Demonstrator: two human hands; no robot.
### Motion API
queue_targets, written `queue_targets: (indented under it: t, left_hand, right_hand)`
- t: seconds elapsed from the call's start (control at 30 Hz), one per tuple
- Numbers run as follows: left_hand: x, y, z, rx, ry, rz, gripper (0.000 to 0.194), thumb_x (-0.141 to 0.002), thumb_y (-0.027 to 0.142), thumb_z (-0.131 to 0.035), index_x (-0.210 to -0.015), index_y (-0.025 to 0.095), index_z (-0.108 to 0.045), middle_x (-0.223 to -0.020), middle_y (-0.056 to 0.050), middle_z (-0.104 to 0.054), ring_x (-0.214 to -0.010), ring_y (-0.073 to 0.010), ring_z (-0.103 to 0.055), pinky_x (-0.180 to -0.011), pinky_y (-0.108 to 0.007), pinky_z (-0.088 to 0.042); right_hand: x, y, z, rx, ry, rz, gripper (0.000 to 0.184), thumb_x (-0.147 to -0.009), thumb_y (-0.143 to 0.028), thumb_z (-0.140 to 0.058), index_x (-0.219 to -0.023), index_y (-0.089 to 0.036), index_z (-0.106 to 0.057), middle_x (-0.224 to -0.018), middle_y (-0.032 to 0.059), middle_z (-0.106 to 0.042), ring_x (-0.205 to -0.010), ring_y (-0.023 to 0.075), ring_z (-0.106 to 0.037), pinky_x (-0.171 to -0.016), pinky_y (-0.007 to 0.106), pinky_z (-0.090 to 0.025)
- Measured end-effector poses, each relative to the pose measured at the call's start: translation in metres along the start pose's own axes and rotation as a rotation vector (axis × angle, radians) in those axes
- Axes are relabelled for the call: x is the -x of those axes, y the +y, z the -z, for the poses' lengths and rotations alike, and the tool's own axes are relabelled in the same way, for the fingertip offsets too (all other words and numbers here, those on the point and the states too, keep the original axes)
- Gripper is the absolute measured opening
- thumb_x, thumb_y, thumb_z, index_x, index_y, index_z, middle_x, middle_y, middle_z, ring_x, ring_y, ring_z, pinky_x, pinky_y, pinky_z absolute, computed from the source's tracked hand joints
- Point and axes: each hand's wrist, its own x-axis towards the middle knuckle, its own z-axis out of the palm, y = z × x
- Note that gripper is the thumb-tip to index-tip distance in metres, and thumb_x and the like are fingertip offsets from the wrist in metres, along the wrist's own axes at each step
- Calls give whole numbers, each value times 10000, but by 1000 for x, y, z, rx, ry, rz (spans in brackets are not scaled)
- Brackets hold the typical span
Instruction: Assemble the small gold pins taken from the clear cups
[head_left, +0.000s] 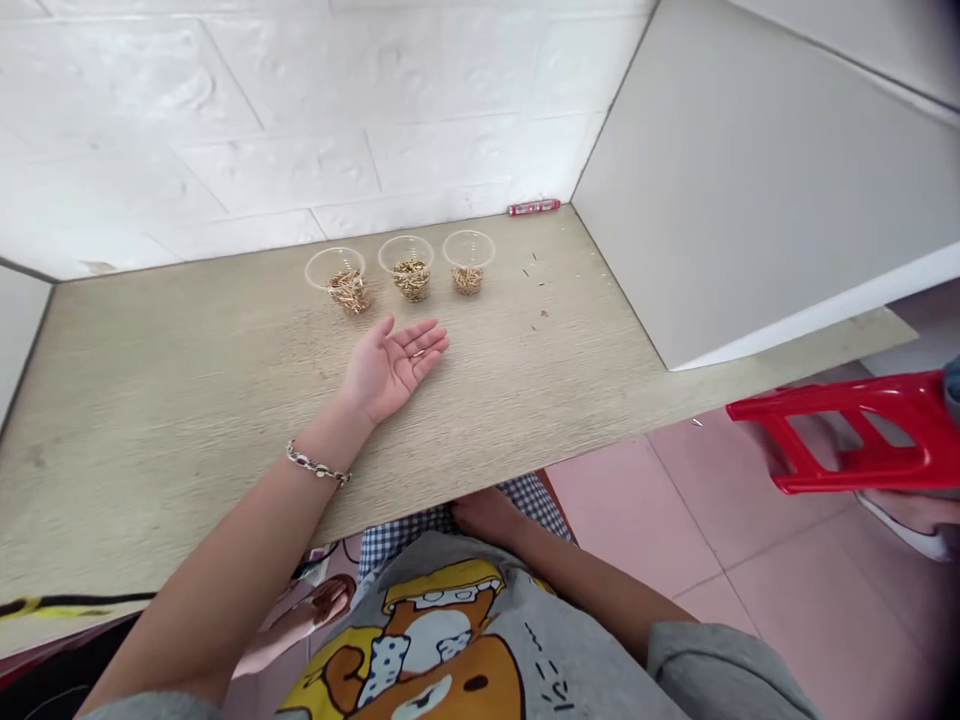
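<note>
My left hand (390, 370) rests palm up on the wooden tabletop (225, 390), its fingers stretched out. One tiny gold-coloured piece (418, 353) seems to lie on the fingers; it is too small to name. Just beyond the fingertips stand three clear plastic cups in a row: a left cup (335, 265), a middle cup (406, 255) and a right cup (469, 248). Each holds many small gold-coloured, pin-like metal pieces, with the lowest fill on the right. My right hand (480, 512) is down at my lap, partly under the table edge, and its fingers are hidden.
A red marker-like tube (534, 207) lies against the white brick-patterned wall (420, 100). Several dark slivers are scattered right of the cups. A grey-white panel (750, 180) bounds the table on the right. A red plastic stool (862, 430) stands beyond, beside another person's foot (911, 512).
</note>
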Motion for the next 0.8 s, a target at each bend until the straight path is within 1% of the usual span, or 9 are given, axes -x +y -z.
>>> queue_targets:
  t: [0.03, 0.13, 0.23, 0.33, 0.4, 0.47, 0.53, 0.63, 0.8]
  left_hand:
    - [0, 0, -1, -7, 9, 0, 470, -909, 342, -316, -1201, 26, -506, -887, -145, -668, -859, -172, -660, -694, -200, -556]
    - [0, 1, -3, -20, 16, -15, 474, -909, 325, -314, -1222, 14, -486, -878, -141, -667, -849, -172, -661, -692, -200, -557]
    - [-1, 0, -4, -24, 15, -35, 468, -907, 309, -321, -1216, -2, -486, -863, -139, -668, -837, -175, -662, -685, -200, -557]
    - [-1, -2, -3, -34, 6, -33, 441, -897, 279, -340, -1195, -2, -505, -862, -140, -668, -835, -174, -661, -687, -194, -554]
    - [-1, -3, -2, -42, -1, -28, 421, -890, 264, -352, -1184, 12, -520, -870, -140, -669, -836, -168, -661, -683, -187, -552]
    - [-1, -3, 0, -45, -7, -28, 407, -885, 258, -364, -1177, 28, -529, -888, -139, -671, -845, -165, -662, -683, -186, -553]
    - [-1, -3, 1, -40, -12, -25, 400, -882, 261, -371, -1171, 38, -534, -905, -139, -672, -860, -170, -662, -690, -197, -558]
    - [-1, -2, 2, -17, -28, -8, 398, -885, 273, -366, -1161, 43, -538, -918, -142, -673, -878, -178, -662, -703, -219, -562]
    - [0, -2, 3, 10, -40, 21, 380, -883, 283, -373, -1120, 51, -558, -907, -136, -675, -860, -173, -662, -700, -224, -560]
  right_hand:
    - [10, 7, 5, 25, -16, 45, 196, -881, -282, -513, -981, -175, -642, -1077, 48, -633, -1046, 192, -559, -972, 413, -392]
    - [35, 24, 18, 116, -18, 103, 280, -912, -252, -436, -1129, -206, -607, -1264, 73, -551, -1216, 231, -437, -1048, 425, -296]
    - [43, 28, 22, 192, -49, 169, 305, -930, -229, -387, -1160, -216, -588, -1335, 85, -489, -1269, 239, -368, -1060, 455, -259]
    - [45, 24, 24, 250, -105, 242, 286, -932, -190, -369, -1043, -210, -633, -1290, 85, -518, -1224, 226, -403, -1029, 437, -297]
    - [50, 22, 27, 284, -152, 269, 273, -928, -184, -376, -951, -195, -648, -1151, 88, -586, -1101, 206, -484, -947, 385, -371]
    - [59, 23, 32, 321, -187, 254, 264, -925, -183, -380, -915, -174, -644, -1007, 96, -608, -974, 204, -524, -849, 361, -412]
    - [67, 25, 35, 351, -215, 222, 256, -919, -174, -384, -893, -161, -638, -948, 99, -598, -919, 205, -528, -801, 349, -417]
    - [71, 26, 37, 374, -252, 162, 234, -902, -139, -396, -869, -152, -627, -933, 104, -590, -906, 214, -529, -772, 341, -414]
    - [58, 26, 43, 336, -291, 16, 193, -894, -144, -397, -906, -136, -590, -968, 112, -591, -905, 217, -547, -730, 315, -413]
